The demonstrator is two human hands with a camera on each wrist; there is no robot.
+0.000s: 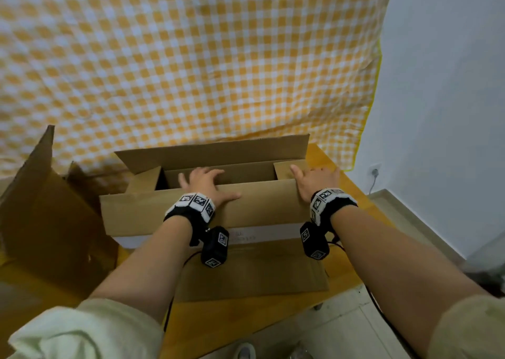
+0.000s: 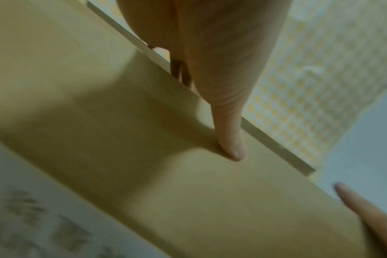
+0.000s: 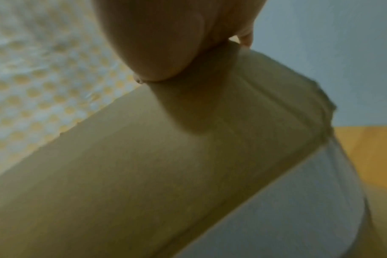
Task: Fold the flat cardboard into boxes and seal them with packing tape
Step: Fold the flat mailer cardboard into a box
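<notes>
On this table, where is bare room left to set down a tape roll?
Bare wooden table shows as a strip to the right of the box, and a patch at the near edge below the flat cardboard. The left side is crowded by another open carton. The left hand and right hand press the near flap.

1. Open cardboard box stands on the table, with the checked cloth behind it.
2. Second box lies to its left.
3. Left hand rests on the near flap; right hand rests at the box's right end.
</notes>
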